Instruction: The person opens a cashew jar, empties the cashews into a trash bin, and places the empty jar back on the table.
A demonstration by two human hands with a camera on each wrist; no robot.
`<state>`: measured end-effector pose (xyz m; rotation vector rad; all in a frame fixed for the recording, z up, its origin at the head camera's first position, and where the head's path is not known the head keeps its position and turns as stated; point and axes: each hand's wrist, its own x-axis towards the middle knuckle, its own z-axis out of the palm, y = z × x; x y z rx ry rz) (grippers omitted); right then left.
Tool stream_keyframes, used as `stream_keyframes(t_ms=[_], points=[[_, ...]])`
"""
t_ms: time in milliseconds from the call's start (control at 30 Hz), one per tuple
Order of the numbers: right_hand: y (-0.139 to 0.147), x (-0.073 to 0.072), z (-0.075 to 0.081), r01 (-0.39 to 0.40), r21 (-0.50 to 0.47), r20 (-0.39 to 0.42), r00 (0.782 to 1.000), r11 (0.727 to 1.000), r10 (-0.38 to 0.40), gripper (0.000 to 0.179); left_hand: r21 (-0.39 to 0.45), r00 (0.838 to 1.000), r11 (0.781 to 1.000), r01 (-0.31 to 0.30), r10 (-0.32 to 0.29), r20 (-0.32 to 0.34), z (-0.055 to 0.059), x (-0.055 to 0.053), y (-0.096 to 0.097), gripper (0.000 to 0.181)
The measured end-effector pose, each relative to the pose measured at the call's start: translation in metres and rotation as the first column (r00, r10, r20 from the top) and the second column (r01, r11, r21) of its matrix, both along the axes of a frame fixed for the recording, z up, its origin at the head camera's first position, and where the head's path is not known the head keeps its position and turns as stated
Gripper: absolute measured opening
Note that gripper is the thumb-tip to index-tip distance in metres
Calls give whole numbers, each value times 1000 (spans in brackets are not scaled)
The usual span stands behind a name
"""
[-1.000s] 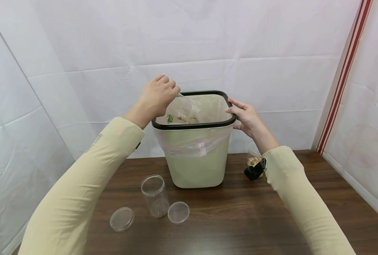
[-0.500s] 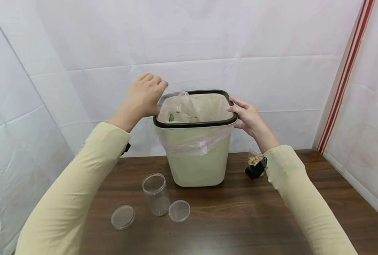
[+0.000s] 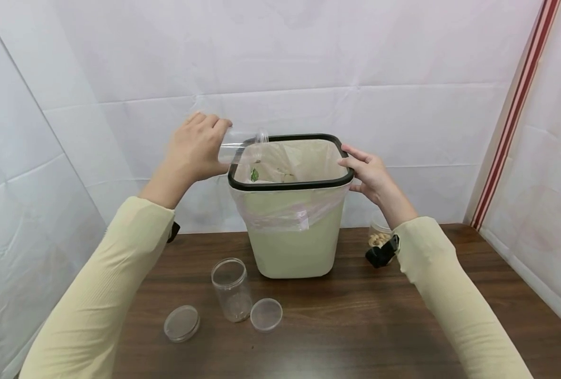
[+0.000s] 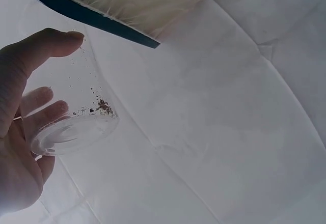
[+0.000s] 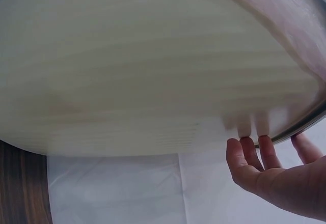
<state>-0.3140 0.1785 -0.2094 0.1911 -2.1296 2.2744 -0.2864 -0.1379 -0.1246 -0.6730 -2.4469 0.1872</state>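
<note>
My left hand grips a clear plastic jar, tipped nearly on its side at the left rim of a pale green trash can. The jar's mouth points over the can's opening. Dark crumbs cling to the jar wall near its base in the left wrist view. With its thumb at the black rim and fingertips against the outer wall, my right hand holds the can at its right side. Inside the can's plastic liner lie pale scraps and something green, partly hidden.
A second clear jar stands uncovered on the brown table, between two clear lids, a left lid and a right lid. Behind my right wrist is a jar of nuts. White cloth hangs behind.
My left hand has moved left and drawn the jar out of the can, from mouth-down inside it to nearly level at the rim. The right hand stays on the rim.
</note>
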Motion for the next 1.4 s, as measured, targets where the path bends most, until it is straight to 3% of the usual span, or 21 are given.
stream_keyframes(t_ms=[600, 767, 1033, 1200, 1400], points=[[10, 12, 2, -82, 15, -27, 996, 997, 82, 58, 213, 998, 975, -62, 63, 1, -16, 20, -32, 70], [13, 21, 2, -123, 15, -42, 991, 992, 124, 62, 270, 997, 962, -48, 62, -44, -23, 25, -40, 69], [18, 32, 1, -151, -13, -58, 987, 988, 150, 63, 317, 987, 948, 25, 28, -160, -40, 29, -55, 68], [21, 40, -2, -174, -6, -57, 983, 985, 173, 62, 371, 991, 928, 15, 36, -129, -50, 35, -63, 70], [24, 51, -3, -198, -13, -67, 978, 980, 197, 61, 462, 997, 887, -1, 37, -70, -63, 43, -73, 71]])
